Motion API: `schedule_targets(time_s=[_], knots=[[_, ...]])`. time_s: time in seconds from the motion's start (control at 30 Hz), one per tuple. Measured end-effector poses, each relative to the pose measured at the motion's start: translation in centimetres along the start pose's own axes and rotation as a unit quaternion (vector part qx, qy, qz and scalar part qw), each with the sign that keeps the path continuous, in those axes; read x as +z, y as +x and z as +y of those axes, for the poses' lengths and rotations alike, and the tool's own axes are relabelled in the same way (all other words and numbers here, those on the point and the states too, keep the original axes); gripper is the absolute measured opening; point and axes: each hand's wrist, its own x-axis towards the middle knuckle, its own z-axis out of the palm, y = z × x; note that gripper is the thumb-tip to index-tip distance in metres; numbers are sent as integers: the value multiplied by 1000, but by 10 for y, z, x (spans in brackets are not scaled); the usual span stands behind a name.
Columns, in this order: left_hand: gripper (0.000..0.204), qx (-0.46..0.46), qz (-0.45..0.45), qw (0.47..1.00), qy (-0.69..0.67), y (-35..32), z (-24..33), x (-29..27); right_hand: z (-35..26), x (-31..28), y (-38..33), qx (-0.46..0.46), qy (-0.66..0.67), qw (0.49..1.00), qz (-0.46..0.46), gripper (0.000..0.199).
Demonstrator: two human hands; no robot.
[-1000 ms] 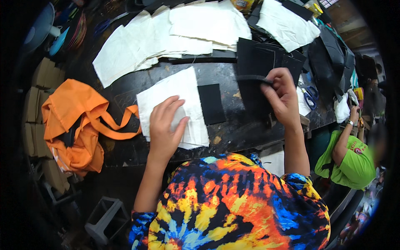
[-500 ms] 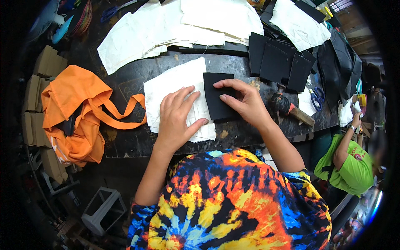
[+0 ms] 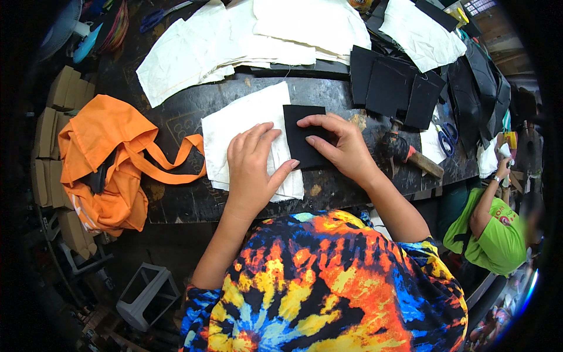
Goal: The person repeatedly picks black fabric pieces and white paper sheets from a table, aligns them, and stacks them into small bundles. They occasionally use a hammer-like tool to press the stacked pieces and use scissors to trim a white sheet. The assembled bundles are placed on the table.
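Note:
A white cloth piece lies on the dark worktable before me. My left hand rests on it, fingers stretched out and thumb spread toward the right edge. A black rectangular panel lies along that edge, meeting or slightly overlapping the cloth. My right hand is on the panel's right side, forefinger and thumb apart with their tips at its surface. The other right fingers are mostly hidden behind the forefinger.
An orange cloth bag sits left. White cloth pieces and black panels lie at the back. A hammer and blue-handled scissors lie right. Below left is a grey stool; a co-worker in green is at right.
My right hand and the black panel have shifted slightly left, toward the white cloth. My left hand stays on the cloth, nearly unmoved.

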Motion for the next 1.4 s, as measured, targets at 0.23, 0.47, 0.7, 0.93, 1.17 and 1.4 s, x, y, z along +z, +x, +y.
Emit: schedule_targets(time_s=[0.23,0.47,0.7,0.93,1.17,1.4], knots=[[61,-18,8,1000,3,1,4,1,-3,-5,-3,-137,-89,987,9,33],[65,-11,2,1000,14,-2,4,3,-5,-9,8,-1,-88,996,-19,39],[60,4,-14,999,38,2,9,-2,-10,3,18,-219,-331,915,69,35],[47,-12,-9,994,-104,50,-1,-38,-22,-26,37,-176,-199,953,-142,64],[65,-93,116,989,-11,236,-56,-39,-9,-104,120,-125,-374,916,78,53],[46,-177,25,982,61,289,-62,-4,28,-109,149,-118,-457,878,81,60]])
